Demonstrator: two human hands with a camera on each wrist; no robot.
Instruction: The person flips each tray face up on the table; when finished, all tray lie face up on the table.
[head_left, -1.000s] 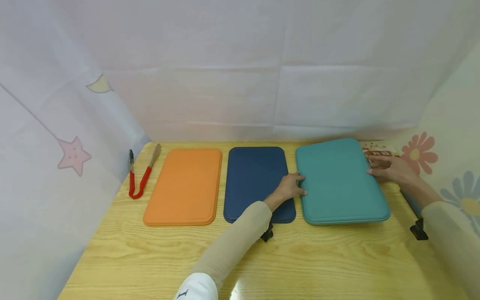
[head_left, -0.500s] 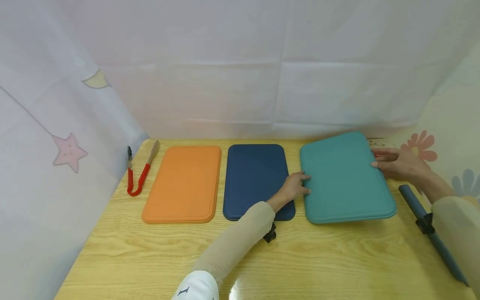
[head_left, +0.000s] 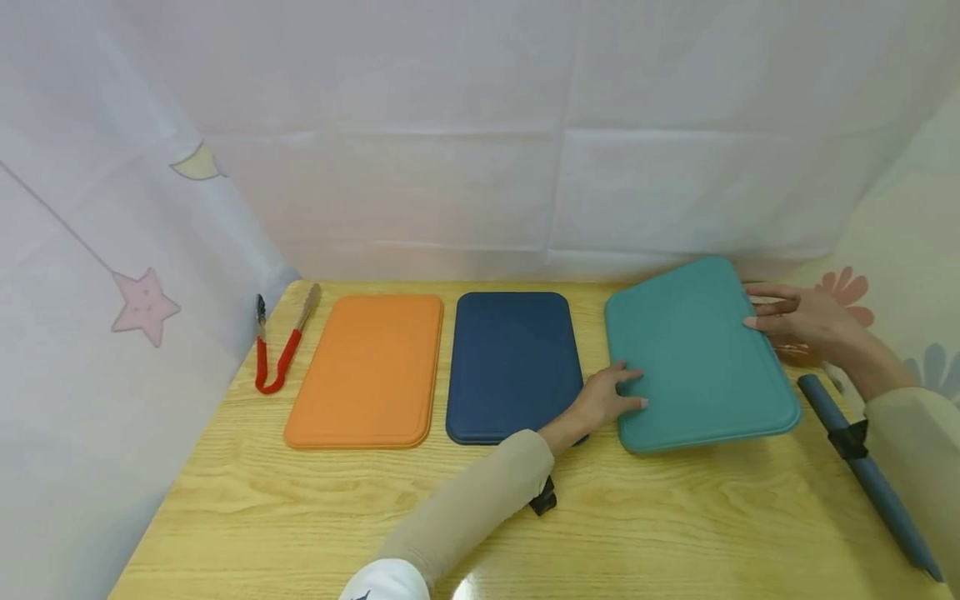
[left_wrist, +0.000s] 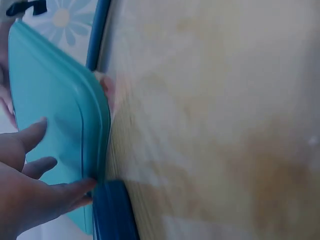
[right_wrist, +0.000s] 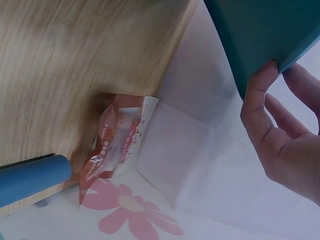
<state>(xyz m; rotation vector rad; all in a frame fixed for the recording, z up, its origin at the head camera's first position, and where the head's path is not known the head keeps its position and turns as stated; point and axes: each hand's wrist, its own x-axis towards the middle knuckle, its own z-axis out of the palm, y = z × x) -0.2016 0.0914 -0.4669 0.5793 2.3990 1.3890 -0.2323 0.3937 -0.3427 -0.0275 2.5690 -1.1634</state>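
A teal rectangular board [head_left: 697,358] with rounded corners and a raised rim is tilted above the table, its right side lifted. My right hand [head_left: 810,321] pinches its right edge; in the right wrist view, thumb and fingers meet on the board's [right_wrist: 270,35] edge. My left hand [head_left: 600,400] touches the face near the left edge with spread, fairly straight fingers. The left wrist view shows those fingers [left_wrist: 35,135] lying against the teal surface. Just left of it, a navy board [head_left: 513,367] of like shape lies flat, partly behind my left hand.
An orange board [head_left: 365,371] lies flat on the left, beside red-handled tongs [head_left: 283,358]. A dark blue-grey rod [head_left: 885,492] with a black clip lies along the right edge. A brown-and-white packet [right_wrist: 117,140] sits at the table's back right corner. Cloth walls surround the table [head_left: 300,525].
The teal board has shifted slightly right and tilted more, its right side rising with my right hand. My left hand has slid right and slightly toward the front, farther over its face.
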